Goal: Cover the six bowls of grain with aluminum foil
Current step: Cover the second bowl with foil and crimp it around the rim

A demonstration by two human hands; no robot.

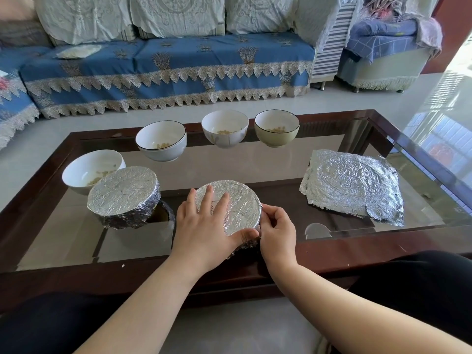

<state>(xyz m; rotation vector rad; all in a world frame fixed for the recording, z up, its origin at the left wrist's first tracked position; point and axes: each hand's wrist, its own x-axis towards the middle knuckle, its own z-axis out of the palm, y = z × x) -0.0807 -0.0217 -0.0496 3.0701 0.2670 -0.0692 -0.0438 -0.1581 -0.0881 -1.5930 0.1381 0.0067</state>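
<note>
Altogether, two round foil-wrapped bowls point(228, 208) point(124, 194) and four open ceramic bowls point(161, 140) point(224, 129) point(276, 127) point(89, 169) stand on the glass table point(281, 172); left fingers point(207, 200) spread flat, right fingers point(268, 212) pinching foil.

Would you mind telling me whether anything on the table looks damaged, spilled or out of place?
Nothing looks spilled. The one oddity is the stack of foil sheets at the right of the glass table: it is crumpled, and its near edge is ragged and torn. The four open bowls stand upright.
</note>
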